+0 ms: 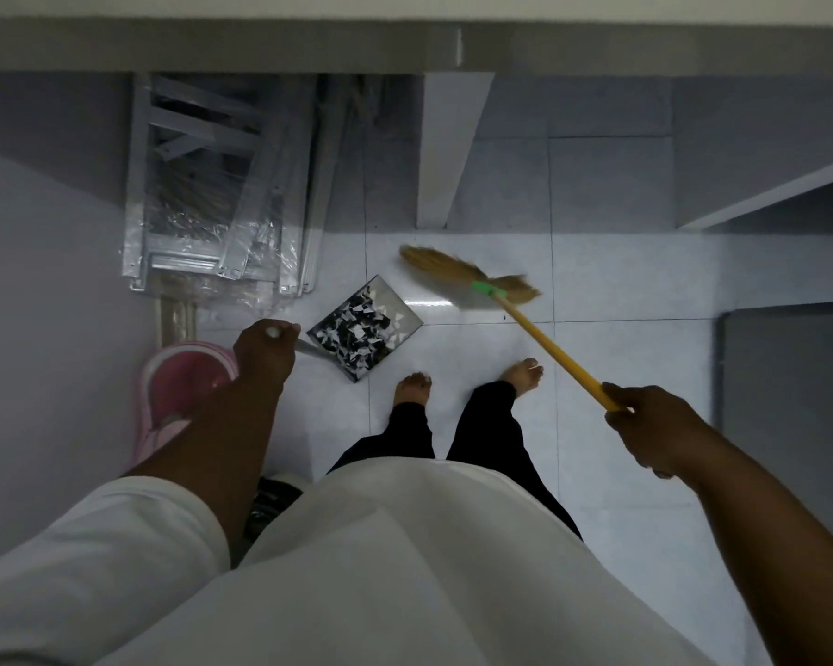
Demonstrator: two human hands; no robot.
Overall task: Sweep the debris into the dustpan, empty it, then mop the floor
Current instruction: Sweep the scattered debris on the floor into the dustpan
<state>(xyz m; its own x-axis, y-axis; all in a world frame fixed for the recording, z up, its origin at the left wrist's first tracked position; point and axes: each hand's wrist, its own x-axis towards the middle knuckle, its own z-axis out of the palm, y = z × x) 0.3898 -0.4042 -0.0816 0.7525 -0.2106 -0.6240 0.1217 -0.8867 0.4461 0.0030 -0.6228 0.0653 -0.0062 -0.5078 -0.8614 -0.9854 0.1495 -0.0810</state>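
Note:
A grey dustpan (407,315) full of black and white debris (357,331) scraps hangs over the white tiled floor (621,358), just ahead of my bare feet. My left hand (265,350) grips its handle at the pan's left end. My right hand (645,423) grips the yellow stick of a broom (549,341). The broom's straw head (458,274), bound by a green band, is blurred and sits right of and beyond the dustpan, apart from it.
Plastic-wrapped metal frame parts (212,194) lean against the wall at upper left. A pink bin (184,382) stands left of my left arm. A white table leg (448,151) stands ahead; shelf edges (765,194) lie to the right.

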